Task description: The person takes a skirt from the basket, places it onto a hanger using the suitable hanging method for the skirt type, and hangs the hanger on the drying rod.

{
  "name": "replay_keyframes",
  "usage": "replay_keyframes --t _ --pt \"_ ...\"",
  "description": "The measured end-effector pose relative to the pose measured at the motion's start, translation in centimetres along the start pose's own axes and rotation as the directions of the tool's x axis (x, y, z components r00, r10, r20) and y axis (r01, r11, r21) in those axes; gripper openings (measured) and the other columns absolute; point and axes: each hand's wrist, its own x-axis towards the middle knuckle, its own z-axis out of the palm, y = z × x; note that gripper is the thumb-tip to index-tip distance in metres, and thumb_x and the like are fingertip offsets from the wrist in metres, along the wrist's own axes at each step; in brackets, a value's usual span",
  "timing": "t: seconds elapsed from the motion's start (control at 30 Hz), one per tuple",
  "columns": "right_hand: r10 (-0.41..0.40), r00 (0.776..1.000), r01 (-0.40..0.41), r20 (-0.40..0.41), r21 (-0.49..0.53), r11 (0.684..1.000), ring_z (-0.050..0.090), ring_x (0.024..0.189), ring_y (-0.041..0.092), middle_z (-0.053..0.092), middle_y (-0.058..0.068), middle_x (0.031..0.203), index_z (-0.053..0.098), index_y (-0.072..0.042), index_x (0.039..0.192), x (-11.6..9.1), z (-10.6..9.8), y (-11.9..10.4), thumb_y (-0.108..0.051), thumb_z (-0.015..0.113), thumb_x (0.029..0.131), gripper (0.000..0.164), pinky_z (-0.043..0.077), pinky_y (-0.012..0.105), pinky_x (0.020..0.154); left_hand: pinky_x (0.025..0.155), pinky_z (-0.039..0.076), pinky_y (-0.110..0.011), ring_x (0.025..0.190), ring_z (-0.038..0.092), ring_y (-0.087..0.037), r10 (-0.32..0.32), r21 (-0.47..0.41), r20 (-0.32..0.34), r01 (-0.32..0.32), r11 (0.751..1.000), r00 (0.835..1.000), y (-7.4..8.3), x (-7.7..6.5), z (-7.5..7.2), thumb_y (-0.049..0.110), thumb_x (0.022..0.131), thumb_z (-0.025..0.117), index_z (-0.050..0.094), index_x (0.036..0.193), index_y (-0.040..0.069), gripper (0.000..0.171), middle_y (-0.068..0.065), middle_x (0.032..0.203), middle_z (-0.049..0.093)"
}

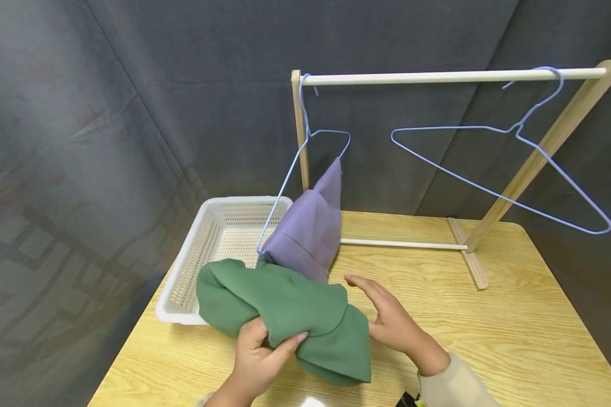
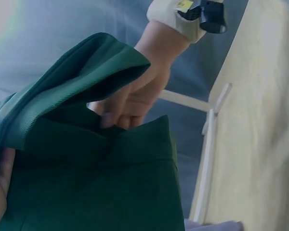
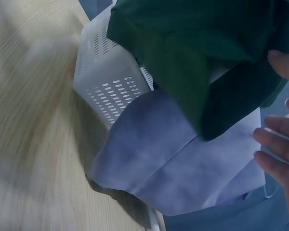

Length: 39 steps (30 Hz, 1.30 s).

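A folded green cloth is held up over the near part of the table, in front of the left hanger. My left hand grips its lower edge, thumb on top and fingers under the fold. To the right of the cloth is my right hand, its fingers extended and nothing held; in the right wrist view the fingertips are close to the cloth's open fold. A purple cloth hangs on the left blue wire hanger, its lower part hidden behind the green cloth.
A white perforated basket stands on the wooden table at left, partly covered by the green cloth in the head view. The rack's white rail carries a second blue hanger with no cloth. A wooden foot supports the rack at right.
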Motion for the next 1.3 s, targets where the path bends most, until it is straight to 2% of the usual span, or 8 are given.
replay_keyframes --t 0.17,0.4,0.57,0.87,0.97,1.07,1.2,1.3 --pt "-0.135 0.990 0.137 -0.048 0.026 0.990 0.047 0.105 0.021 0.049 0.010 0.116 0.043 -0.002 0.123 -0.2 0.3 0.3 -0.013 0.071 0.070 0.060 0.039 0.031 0.086 0.070 0.047 -0.029 0.087 0.057 -0.015 -0.135 -0.025 0.001 0.135 0.990 0.991 -0.4 -0.7 0.6 -0.015 0.070 0.060 0.057 0.103 0.003 0.038 -0.008 0.098 0.060" --pt "-0.283 0.953 0.295 -0.108 0.119 0.948 0.049 0.100 0.020 0.052 0.015 0.110 0.047 0.005 0.116 -0.5 0.9 1.0 -0.023 0.062 0.078 0.049 0.038 0.023 0.086 0.071 0.047 -0.030 0.087 0.055 -0.015 -0.235 -0.036 -0.024 0.234 0.971 0.972 -1.3 -1.1 1.3 -0.016 0.072 0.058 0.054 0.101 0.002 0.034 -0.007 0.096 0.059" --pt "-0.351 0.922 0.379 -0.163 0.205 0.902 0.052 0.098 0.018 0.054 0.014 0.108 0.050 0.005 0.113 -0.6 1.5 1.5 -0.014 0.060 0.080 0.039 0.041 0.024 0.083 0.070 0.046 -0.026 0.087 0.054 -0.012 -0.340 -0.013 -0.088 0.340 0.940 0.936 -1.9 -1.3 1.6 -0.012 0.073 0.058 0.053 0.097 -0.001 0.027 -0.002 0.096 0.058" --pt "-0.357 0.917 0.392 -0.179 0.234 0.890 0.055 0.091 0.019 0.057 0.012 0.103 0.052 0.002 0.112 -1.0 1.9 2.0 -0.006 0.053 0.084 0.029 0.045 0.025 0.077 0.070 0.045 -0.024 0.086 0.052 -0.010 -0.479 -0.076 -0.090 0.474 0.877 0.873 -2.5 -1.2 1.6 -0.007 0.079 0.054 0.051 0.098 -0.005 0.019 0.001 0.092 0.056" --pt "-0.378 0.907 0.413 -0.186 0.226 0.882 0.056 0.089 0.018 0.058 0.011 0.102 0.053 0.002 0.112 -0.9 1.7 1.8 -0.007 0.051 0.086 0.028 0.045 0.024 0.075 0.066 0.046 -0.024 0.082 0.053 -0.009 -0.461 -0.119 -0.054 0.453 0.884 0.886 -2.5 -0.9 1.2 -0.008 0.082 0.048 0.049 0.094 -0.009 0.012 0.003 0.089 0.056" --pt "-0.372 0.911 0.408 -0.179 0.258 0.876 0.056 0.090 0.017 0.058 0.010 0.102 0.053 0.003 0.112 -0.9 1.3 1.4 -0.004 0.050 0.086 0.027 0.045 0.023 0.075 0.057 0.046 -0.023 0.072 0.052 -0.006 -0.398 -0.103 -0.032 0.393 0.914 0.917 -2.6 -0.6 0.6 -0.011 0.082 0.044 0.048 0.086 -0.010 0.006 0.003 0.081 0.055" --pt "-0.328 0.934 0.358 -0.142 0.365 0.860 0.054 0.096 0.015 0.056 0.007 0.108 0.050 0.004 0.114 -1.2 1.1 1.3 0.005 0.048 0.084 0.030 0.044 0.024 0.078 0.050 0.044 -0.025 0.060 0.051 -0.010 -0.309 0.075 -0.033 0.311 0.948 0.950 -2.7 -0.4 -0.7 -0.015 0.080 0.043 0.050 0.083 -0.004 0.013 -0.006 0.069 0.053" --pt "-0.317 0.938 0.346 -0.139 0.379 0.858 0.054 0.096 0.018 0.056 0.010 0.108 0.050 0.006 0.114 -1.5 1.3 1.9 0.012 0.048 0.081 0.034 0.045 0.028 0.078 0.053 0.046 -0.025 0.063 0.054 -0.015 -0.280 0.258 -0.045 0.282 0.924 0.959 -2.9 -0.3 -1.9 -0.013 0.079 0.048 0.053 0.088 0.000 0.017 -0.009 0.074 0.055"
